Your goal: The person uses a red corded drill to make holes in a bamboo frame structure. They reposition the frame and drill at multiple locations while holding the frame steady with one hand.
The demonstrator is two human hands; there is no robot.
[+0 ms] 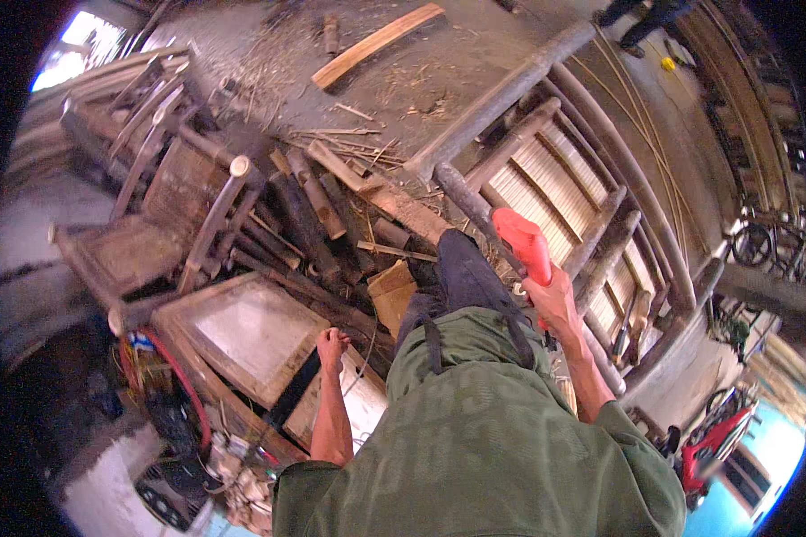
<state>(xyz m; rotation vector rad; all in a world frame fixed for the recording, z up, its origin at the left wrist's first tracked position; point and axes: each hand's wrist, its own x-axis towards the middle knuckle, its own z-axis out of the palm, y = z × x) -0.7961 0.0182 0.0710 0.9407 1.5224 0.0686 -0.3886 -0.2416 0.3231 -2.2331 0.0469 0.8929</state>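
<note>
My right hand [553, 297] is wrapped round the grip of a red, drill-shaped power tool [521, 234]; no bit can be made out. The tool's rounded body is over the near edge of a large bamboo-pole furniture frame [640, 170] with slatted panels [546, 188]. Lower left, my left hand [333, 344] is held with its fingers curled in, beside a low wooden table [287, 385] with a pale inset top [251, 327]. Whether anything small sits in those fingers is hidden. A thin cord hangs just right of that hand.
Bamboo chairs [166, 206] stand at the left. Cut bamboo lengths [313, 192] and a cardboard piece [391, 295] lie before my legs. A split plank [376, 45] and shavings are on the far floor. Another person's legs [640, 27] show at top right; a red motorbike [716, 438] is lower right.
</note>
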